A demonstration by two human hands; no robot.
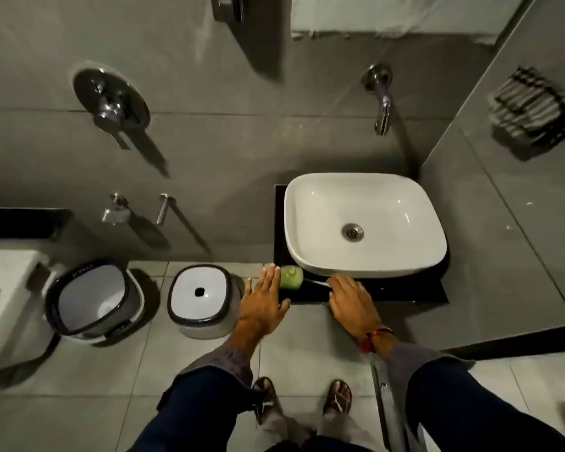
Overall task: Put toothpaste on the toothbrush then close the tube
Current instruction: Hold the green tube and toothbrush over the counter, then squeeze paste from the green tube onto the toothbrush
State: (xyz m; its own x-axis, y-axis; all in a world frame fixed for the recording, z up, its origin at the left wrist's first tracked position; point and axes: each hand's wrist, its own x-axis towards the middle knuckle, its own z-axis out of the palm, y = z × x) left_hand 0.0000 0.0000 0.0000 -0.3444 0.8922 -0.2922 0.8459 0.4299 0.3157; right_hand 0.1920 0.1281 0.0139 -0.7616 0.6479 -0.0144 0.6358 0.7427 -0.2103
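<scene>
A small pale green container (291, 278) with a round cap stands on the black counter (415, 293) at the sink's front left corner; I cannot tell whether it is the toothpaste tube. A thin pale stick (317, 282), likely the toothbrush, lies just right of it under the basin's rim. My left hand (263, 305) is flat with fingers spread, its fingertips beside the green container's left side. My right hand (351, 300) reaches over the counter with fingers extended, fingertips at the stick's right end. Neither hand holds anything.
The white basin (310, 256) sits on the counter under a wall spout (384, 102). On the floor to the left stand a white stool (199, 296) and a bucket (92, 298). A wall rack (535, 109) hangs at the right. My sandalled feet (302, 399) are below.
</scene>
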